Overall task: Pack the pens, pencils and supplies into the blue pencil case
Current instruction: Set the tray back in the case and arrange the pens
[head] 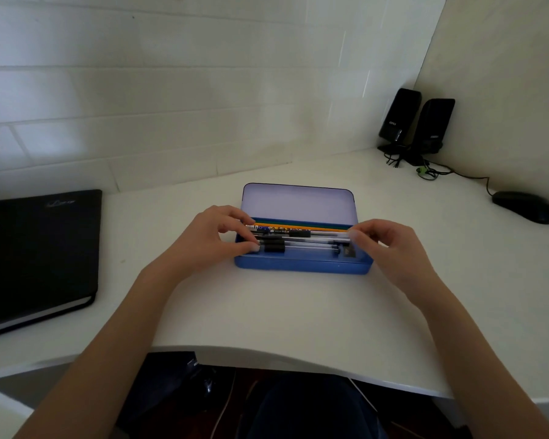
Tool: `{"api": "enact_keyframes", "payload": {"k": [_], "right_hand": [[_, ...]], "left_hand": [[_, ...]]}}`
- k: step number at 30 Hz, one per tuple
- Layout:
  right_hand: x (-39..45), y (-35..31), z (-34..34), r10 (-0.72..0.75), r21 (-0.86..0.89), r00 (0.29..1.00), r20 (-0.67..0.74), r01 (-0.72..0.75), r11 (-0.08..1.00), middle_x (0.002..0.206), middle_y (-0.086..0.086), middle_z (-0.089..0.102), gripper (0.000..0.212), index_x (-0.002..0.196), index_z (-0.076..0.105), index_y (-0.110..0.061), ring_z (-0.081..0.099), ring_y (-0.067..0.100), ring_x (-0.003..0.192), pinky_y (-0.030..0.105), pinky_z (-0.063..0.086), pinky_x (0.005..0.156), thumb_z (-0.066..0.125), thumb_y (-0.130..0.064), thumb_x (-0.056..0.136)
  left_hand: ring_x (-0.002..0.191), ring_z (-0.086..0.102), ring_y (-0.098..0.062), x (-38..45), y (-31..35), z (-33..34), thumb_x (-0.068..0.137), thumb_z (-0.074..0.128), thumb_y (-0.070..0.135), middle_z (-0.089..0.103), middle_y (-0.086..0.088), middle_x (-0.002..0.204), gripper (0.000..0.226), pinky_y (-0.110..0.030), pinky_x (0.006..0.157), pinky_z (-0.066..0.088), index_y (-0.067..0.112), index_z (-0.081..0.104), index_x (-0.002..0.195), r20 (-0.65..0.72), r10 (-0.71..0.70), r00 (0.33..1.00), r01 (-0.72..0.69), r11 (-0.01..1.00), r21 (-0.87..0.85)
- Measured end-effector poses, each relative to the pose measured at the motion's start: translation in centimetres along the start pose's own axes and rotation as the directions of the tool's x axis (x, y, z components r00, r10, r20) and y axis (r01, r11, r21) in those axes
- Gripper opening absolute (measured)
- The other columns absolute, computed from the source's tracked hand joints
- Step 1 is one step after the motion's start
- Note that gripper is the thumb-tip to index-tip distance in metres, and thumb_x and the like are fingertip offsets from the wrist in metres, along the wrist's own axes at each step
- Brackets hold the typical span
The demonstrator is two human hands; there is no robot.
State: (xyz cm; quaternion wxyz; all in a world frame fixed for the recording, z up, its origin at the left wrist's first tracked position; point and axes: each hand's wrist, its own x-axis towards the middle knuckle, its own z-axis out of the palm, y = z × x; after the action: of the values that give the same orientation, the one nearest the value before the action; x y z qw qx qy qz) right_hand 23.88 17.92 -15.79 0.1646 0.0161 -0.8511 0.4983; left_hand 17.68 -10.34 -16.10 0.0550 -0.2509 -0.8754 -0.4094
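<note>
Nearest the desk's [267,312] curved front edge, two bare forearms are seen reaching in towards the blue pencil case [301,266], which lies open near the middle of the white top with its lid [297,202] tilted back. At the case's left end the left hand [210,239] is placed, its fingers curled, thumb and forefinger apparently pinching the tip of a clear pen [305,245] with a black grip. At the right end the right hand [390,245] is held with curled fingers pinched at the tips of the pens there — probably so that the row can be squared up and laid flat. Coloured pencils [298,224] are packed along the far wall, presumably for the lid to close over them. What the small dark item at the tray's right end is cannot be made out, and the print on the pens is blurred. Farther off, a black notebook [38,251] is cut by the left edge; a mouse [525,205] and two speakers [415,125] are set in the far right corner.
</note>
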Motion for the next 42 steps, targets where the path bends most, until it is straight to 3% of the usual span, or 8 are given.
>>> {"api": "enact_keyframes", "payload": {"k": [6,13,19,22,25,31,36,42], "right_hand": [[-0.1,0.2,0.2,-0.014,-0.028,1.000,-0.008,0.013,1.000,0.070,-0.011,0.062,0.009,0.080,0.071,-0.018,0.044,0.001,0.062,0.006,0.039,0.059,0.064,-0.016,0.085],[-0.1,0.1,0.2,-0.021,-0.052,0.999,0.037,0.023,0.998,0.072,-0.009,0.065,0.007,0.079,0.071,-0.022,0.047,0.003,0.064,0.007,0.042,0.062,0.068,-0.017,0.081],[0.0,0.4,1.0,-0.061,-0.171,0.996,0.063,0.071,0.983,0.077,-0.013,0.065,0.005,0.077,0.071,-0.028,0.055,0.005,0.072,0.007,0.041,0.065,0.071,-0.022,0.079],[0.1,0.3,1.6,-0.094,-0.169,0.992,0.079,0.106,0.980,0.073,-0.013,0.066,0.005,0.080,0.073,-0.027,0.053,0.002,0.068,0.010,0.040,0.065,0.073,-0.023,0.077],[0.1,0.1,2.1,-0.101,-0.155,0.990,0.100,0.116,0.981,0.076,-0.014,0.068,0.008,0.075,0.072,-0.030,0.057,0.002,0.069,0.017,0.045,0.068,0.074,-0.022,0.076],[0.2,0.0,2.5,-0.097,-0.163,0.990,0.103,0.113,0.980,0.080,-0.013,0.071,0.005,0.073,0.073,-0.035,0.063,0.011,0.079,0.037,0.052,0.078,0.073,-0.030,0.074],[0.4,0.1,3.0,-0.098,-0.197,0.993,0.073,0.110,0.974,0.074,-0.016,0.069,0.005,0.071,0.072,-0.032,0.060,0.005,0.070,0.033,0.052,0.074,0.075,-0.029,0.073],[0.5,-0.2,3.5,-0.121,-0.207,0.991,0.051,0.129,0.970,0.080,-0.012,0.058,0.009,0.067,0.071,-0.031,0.057,0.009,0.080,0.033,0.051,0.075,0.078,-0.026,0.070]], "left_hand": [[0.093,0.049,0.012,0.3,0.0,-0.1,0.070,0.079,0.023,0.060,0.020,0.101,0.019,-0.006,0.077,0.034,0.038,0.070,0.065,0.047,-0.039,0.998,0.038,0.999,0.031],[0.099,0.051,0.004,0.6,-0.3,-0.1,0.070,0.079,0.027,0.058,0.020,0.106,0.016,-0.015,0.077,0.038,0.040,0.070,0.066,0.080,-0.077,0.994,0.075,0.997,0.028],[0.095,0.053,0.005,0.7,-0.3,-0.8,0.070,0.079,0.022,0.061,0.014,0.108,0.015,-0.006,0.074,0.033,0.033,0.071,0.065,0.122,-0.084,0.989,0.078,0.995,0.054],[0.092,0.056,0.006,0.5,-0.5,-1.6,0.070,0.079,0.020,0.063,0.015,0.104,0.015,-0.014,0.076,0.037,0.032,0.072,0.065,0.089,-0.097,0.991,0.097,0.995,0.001],[0.096,0.057,0.002,0.4,-0.9,-2.2,0.071,0.078,0.021,0.063,0.016,0.100,0.012,-0.018,0.075,0.041,0.032,0.074,0.073,-0.036,-0.096,0.995,0.096,0.995,0.009],[0.087,0.056,0.011,0.3,-1.5,-1.8,0.074,0.076,0.019,0.065,0.018,0.096,0.017,-0.013,0.072,0.039,0.036,0.073,0.079,-0.033,-0.082,0.996,0.082,0.996,0.015],[0.083,0.058,0.010,0.2,-1.2,-1.6,0.074,0.076,0.016,0.067,0.019,0.095,0.016,-0.007,0.072,0.037,0.031,0.075,0.079,-0.018,-0.056,0.998,0.056,0.998,-0.026],[0.083,0.060,0.008,0.2,-1.0,-1.3,0.072,0.078,0.018,0.070,0.016,0.093,0.010,-0.014,0.074,0.040,0.028,0.076,0.075,-0.021,-0.068,0.997,0.067,0.996,-0.057]]}}
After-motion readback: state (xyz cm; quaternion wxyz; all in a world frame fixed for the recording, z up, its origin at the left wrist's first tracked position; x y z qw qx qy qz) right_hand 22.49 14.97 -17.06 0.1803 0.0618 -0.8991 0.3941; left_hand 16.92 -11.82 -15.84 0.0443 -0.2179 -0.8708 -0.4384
